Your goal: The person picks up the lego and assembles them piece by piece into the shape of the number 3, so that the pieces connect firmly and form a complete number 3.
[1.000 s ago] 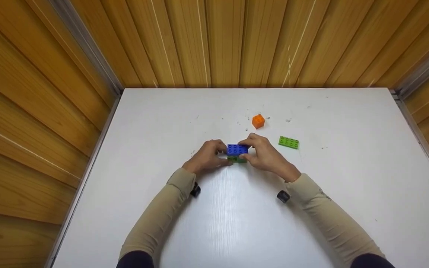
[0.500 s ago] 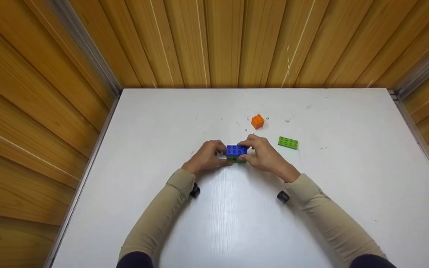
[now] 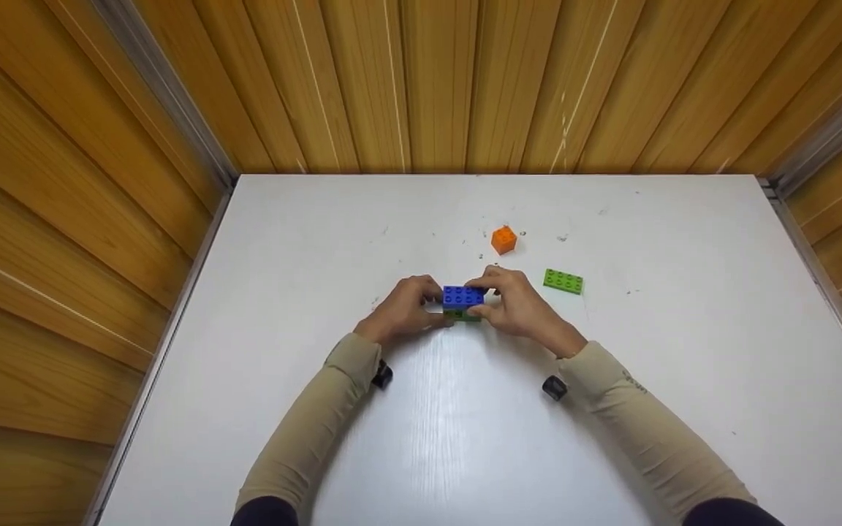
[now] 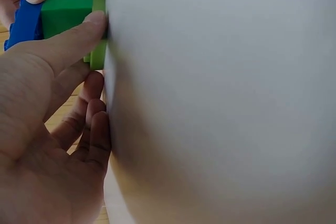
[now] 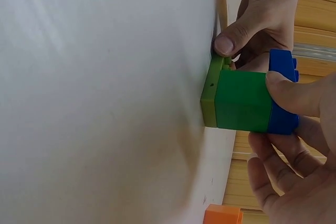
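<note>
Between both hands stands a small stack of toy building bricks. Its base is a thin light green brick (image 5: 210,100) lying on the table, with a dark green brick (image 5: 242,100) on its right part and a thin blue brick (image 3: 463,295) on top, studs up. My left hand (image 3: 404,307) pinches the light green base, its thumb (image 4: 79,38) on the near side. From the right, my right hand (image 3: 514,301) grips the blue brick, thumb in front and fingers behind; that thumb overlaps the seam with the dark green brick in the right wrist view.
Behind the hands an orange brick (image 3: 503,239) lies on the white table (image 3: 435,424). Another flat light green brick (image 3: 563,281) lies to the right. Wood-panelled walls (image 3: 435,88) border the table at the back and sides. Both wrists carry small black cameras (image 3: 555,388).
</note>
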The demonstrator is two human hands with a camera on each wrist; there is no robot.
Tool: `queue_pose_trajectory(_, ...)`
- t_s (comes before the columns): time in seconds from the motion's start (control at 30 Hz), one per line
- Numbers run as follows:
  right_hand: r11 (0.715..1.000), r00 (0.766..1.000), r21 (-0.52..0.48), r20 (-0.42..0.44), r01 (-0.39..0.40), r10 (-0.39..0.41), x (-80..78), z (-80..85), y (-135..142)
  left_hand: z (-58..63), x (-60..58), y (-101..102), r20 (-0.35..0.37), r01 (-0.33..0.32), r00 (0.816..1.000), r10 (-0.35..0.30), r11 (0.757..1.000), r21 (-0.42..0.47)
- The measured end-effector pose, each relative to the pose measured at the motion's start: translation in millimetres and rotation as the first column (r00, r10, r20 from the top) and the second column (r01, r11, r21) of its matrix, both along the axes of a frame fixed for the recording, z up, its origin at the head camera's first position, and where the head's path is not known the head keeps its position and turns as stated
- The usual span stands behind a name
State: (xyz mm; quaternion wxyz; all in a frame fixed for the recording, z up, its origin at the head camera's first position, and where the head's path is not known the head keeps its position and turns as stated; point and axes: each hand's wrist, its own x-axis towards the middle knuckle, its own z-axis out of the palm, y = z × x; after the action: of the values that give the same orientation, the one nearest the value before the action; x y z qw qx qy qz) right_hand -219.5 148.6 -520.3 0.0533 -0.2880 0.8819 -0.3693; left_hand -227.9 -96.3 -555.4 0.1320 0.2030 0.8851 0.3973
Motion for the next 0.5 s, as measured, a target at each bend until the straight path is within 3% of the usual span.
queue_pose_trajectory(0.23,1.0,1.0,0.009,0.007,-0.002,0.002,2.5,0.4,-2,1.7,5.6,-7,-0.025,0.027,0.999,-0.025,0.996,0.088)
queue_pose_trajectory(0.5,1.0,1.0,0.014,0.001,0.007,-0.007,0.9,1.4,-1,4.5,11.0,-9,-0.069,0.002,0.998,0.012,0.98,0.198)
